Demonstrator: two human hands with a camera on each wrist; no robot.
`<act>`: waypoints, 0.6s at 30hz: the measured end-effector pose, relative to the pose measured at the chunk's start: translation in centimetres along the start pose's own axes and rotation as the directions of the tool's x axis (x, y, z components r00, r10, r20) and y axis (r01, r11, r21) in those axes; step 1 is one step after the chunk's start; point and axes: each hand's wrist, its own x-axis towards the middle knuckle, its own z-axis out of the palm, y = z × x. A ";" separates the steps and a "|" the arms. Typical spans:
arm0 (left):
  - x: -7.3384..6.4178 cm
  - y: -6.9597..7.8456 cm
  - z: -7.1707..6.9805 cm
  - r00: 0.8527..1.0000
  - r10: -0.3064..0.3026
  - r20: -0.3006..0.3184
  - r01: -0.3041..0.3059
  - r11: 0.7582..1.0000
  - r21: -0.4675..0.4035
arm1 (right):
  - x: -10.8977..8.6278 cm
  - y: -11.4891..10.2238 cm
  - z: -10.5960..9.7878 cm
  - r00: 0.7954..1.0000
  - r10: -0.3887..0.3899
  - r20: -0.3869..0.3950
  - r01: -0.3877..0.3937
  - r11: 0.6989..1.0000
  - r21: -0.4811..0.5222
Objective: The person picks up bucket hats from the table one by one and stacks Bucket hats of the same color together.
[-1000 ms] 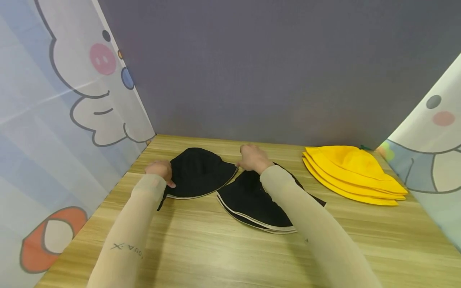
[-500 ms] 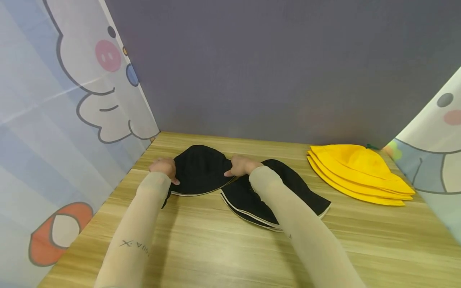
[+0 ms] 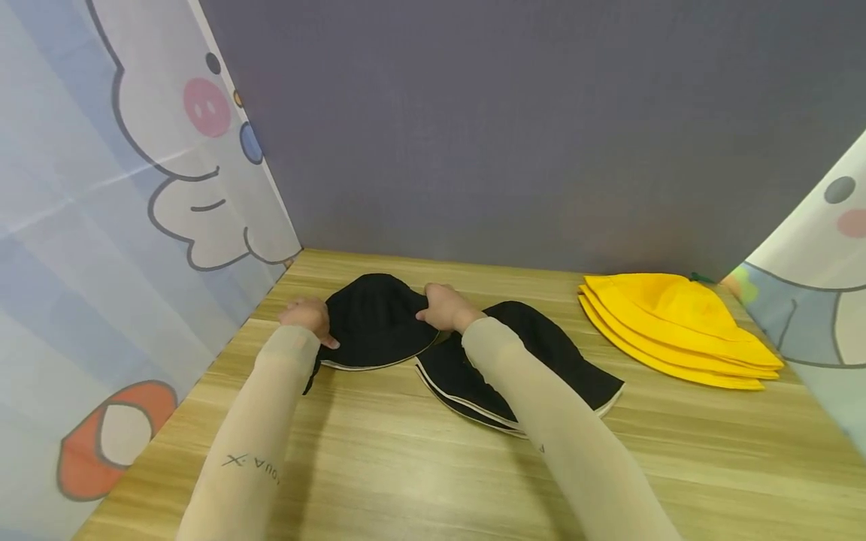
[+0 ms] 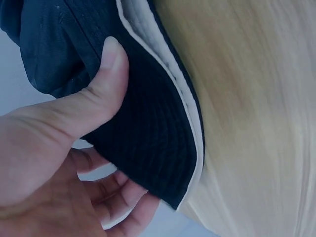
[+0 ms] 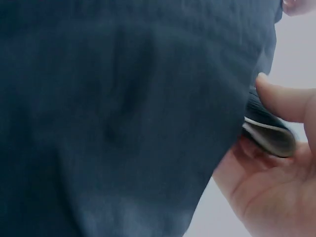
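Observation:
A black bucket hat (image 3: 375,319) with pale edging lies folded flat at the back left of the table. At its left end my left hand (image 3: 307,319) grips the brim. The left wrist view shows the thumb on top of the brim (image 4: 148,123) and the other fingers beneath. My right hand (image 3: 448,306) holds the hat's right end; in the right wrist view the brim edge (image 5: 271,136) sits between thumb and fingers. Just right of that hat, partly under my right forearm, lie more black bucket hats (image 3: 551,349), stacked with their pale edges showing.
Several yellow bucket hats (image 3: 676,323) are stacked at the back right of the wooden table (image 3: 379,466). A grey panel (image 3: 473,135) rises behind the table. Cartoon-printed curtains (image 3: 88,248) hang at both sides.
My right hand has shifted slightly left and taken hold of the black hat's right brim. My left hand keeps its place on the left end. The head view has shifted a little.

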 end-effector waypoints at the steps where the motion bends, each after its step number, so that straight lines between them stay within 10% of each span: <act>1: 0.0 0.1 -0.1 1.000 0.010 -0.003 -0.010 1.000 0.007 | 0.0 0.0 0.1 1.000 -0.002 -0.003 0.002 1.000 0.002; 10: 1.2 -1.5 -0.5 0.992 0.117 0.053 -0.114 0.992 -0.058 | -0.2 0.3 0.4 0.998 -0.004 -0.059 0.003 1.000 -0.008; 18: 1.8 -5.2 -1.5 0.959 0.273 0.077 -0.263 0.957 -0.125 | -0.4 -1.1 -0.1 0.994 0.000 -0.106 0.021 0.980 0.196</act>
